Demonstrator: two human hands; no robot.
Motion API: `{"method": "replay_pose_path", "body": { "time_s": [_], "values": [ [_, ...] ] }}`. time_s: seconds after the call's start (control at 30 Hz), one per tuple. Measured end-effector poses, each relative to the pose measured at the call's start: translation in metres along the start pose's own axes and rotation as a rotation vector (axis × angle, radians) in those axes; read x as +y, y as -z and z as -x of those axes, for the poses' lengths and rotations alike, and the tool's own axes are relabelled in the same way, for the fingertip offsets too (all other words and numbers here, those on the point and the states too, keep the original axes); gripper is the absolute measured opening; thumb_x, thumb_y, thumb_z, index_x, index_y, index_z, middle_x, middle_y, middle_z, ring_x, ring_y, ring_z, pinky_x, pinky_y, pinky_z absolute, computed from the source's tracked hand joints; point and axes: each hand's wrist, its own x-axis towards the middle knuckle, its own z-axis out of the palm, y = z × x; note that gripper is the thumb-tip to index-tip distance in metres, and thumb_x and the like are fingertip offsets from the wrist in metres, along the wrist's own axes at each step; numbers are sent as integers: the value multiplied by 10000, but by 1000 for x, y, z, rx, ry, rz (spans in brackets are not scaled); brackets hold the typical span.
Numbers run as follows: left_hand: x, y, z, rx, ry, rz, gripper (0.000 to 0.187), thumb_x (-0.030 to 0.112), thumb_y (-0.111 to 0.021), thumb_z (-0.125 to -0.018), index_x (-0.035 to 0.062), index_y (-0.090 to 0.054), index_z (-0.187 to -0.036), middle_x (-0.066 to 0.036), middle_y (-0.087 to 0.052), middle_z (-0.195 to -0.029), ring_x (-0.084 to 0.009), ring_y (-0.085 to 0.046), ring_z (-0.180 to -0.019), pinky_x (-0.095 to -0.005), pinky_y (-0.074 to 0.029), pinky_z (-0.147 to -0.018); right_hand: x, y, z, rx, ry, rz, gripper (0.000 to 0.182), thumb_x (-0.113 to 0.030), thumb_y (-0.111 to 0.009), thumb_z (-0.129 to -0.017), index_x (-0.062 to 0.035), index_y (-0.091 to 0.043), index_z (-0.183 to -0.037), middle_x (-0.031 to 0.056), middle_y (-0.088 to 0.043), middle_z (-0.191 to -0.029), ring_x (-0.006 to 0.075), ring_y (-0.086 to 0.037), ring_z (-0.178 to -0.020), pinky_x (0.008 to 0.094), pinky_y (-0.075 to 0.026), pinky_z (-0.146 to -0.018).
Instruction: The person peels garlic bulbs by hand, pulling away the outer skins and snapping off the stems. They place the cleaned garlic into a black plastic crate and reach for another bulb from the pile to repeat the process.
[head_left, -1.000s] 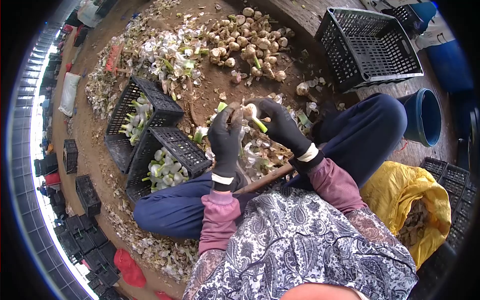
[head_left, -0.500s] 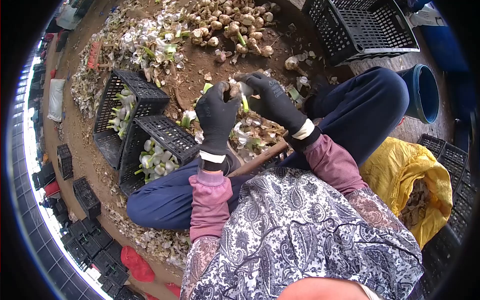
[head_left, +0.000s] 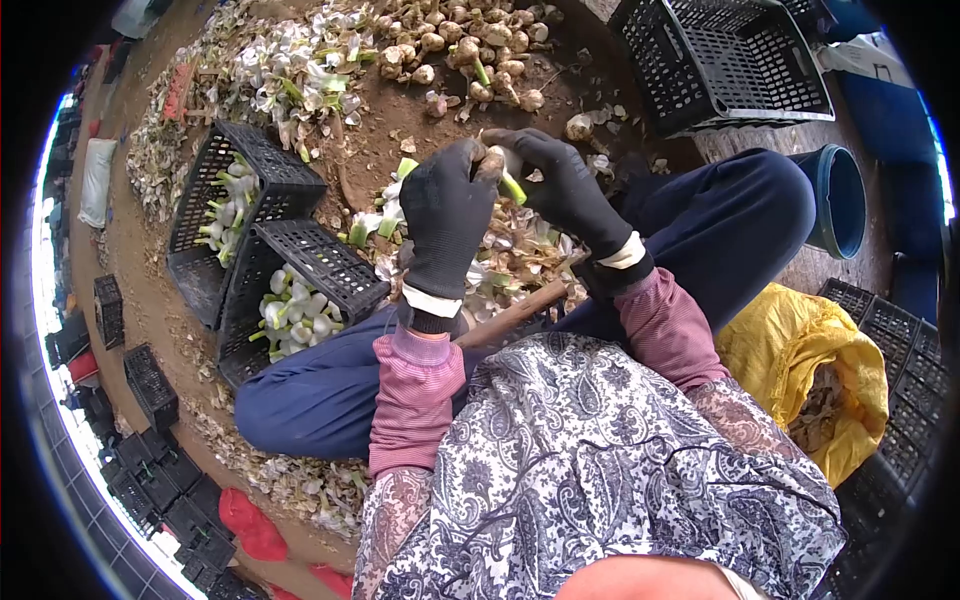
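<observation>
Between my two black-gloved hands is a garlic bulb (head_left: 510,160), its white side showing and a green stem (head_left: 513,189) pointing down. My left hand (head_left: 449,200) is closed on the bulb's left side, the fingertips pressed against it. From the other side my right hand (head_left: 567,185) grips it, with the fingers curled over the top. Parts of the bulb are hidden by the gloves. Beneath my hands lie loose garlic skins (head_left: 505,245) and cut green stem pieces. A wooden stick (head_left: 515,312) slants across near my lap.
Unpeeled garlic bulbs (head_left: 490,40) are heaped on the soil ahead. Black crates with white peeled garlic (head_left: 297,318) stand at left, near a pile of skins (head_left: 310,70). At right are a black crate (head_left: 735,60), a blue bucket (head_left: 840,200) and a yellow sack (head_left: 800,345).
My hands have drawn closer around the garlic bulb, the left shifting slightly right. More of the green stem shows below it now. The whole view has shifted a little.
</observation>
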Motion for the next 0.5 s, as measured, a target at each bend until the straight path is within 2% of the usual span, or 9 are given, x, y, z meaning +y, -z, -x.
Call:
{"method": "replay_pose_path", "body": {
  "time_s": [0.07,0.1,0.2,0.23,0.3,0.47,0.5],
  "values": [
    [11,5,-3,33,-36,35,236,233,-779,-836,42,-719,-962,-164,-706,-834,-317,-689,-743,-409,-509,-670,-12,10,-2,-20,-55,-61,488,27,-737,-812,-76,-664,-1284,69,-649,-994,117,-608,-874,274,-495,-755],
    [17,7,-4,51,-72,25,224,260,-767,-839,67,-681,-913,-131,-696,-835,-326,-689,-774,-426,-521,-680,-9,15,-2,-29,-67,-61,509,19,-750,-838,-75,-641,-1327,12,-631,-1000,71,-547,-858,236,-466,-748],
    [39,21,-8,88,-118,159,252,269,-783,-830,65,-676,-933,-121,-694,-840,-319,-688,-785,-418,-522,-687,-31,32,-6,-43,-191,-397,548,18,-760,-847,-72,-612,-1367,3,-663,-1118,84,-592,-959,238,-493,-835],
    [46,26,-8,111,-129,214,247,252,-791,-826,67,-673,-939,-110,-692,-847,-313,-686,-800,-408,-521,-689,-46,37,-11,-49,-149,-497,581,15,-763,-850,-69,-585,-1397,12,-661,-1249,109,-610,-1095,264,-501,-952],
    [55,31,-10,186,-198,293,223,229,-783,-833,64,-669,-929,-109,-686,-836,-311,-682,-792,-406,-516,-681,-65,50,-16,-67,-48,-367,569,8,-761,-856,-70,-589,-1393,34,-650,-1305,124,-592,-1172,289,-493,-1006],
    [69,42,-6,261,-296,342,187,178,-757,-853,40,-635,-886,-115,-666,-806,-308,-668,-750,-413,-504,-655,-93,68,-23,-60,146,150,543,42,-742,-818,-76,-629,-1335,102,-661,-1300,222,-643,-1188,332,-526,-982],
    [72,46,-3,202,-246,327,199,97,-767,-835,9,-694,-998,-147,-713,-895,-298,-721,-791,-359,-547,-682,-94,68,-22,-58,162,199,543,47,-737,-810,-78,-633,-1328,110,-664,-1290,240,-653,-1180,339,-533,-973]
  ]
}}
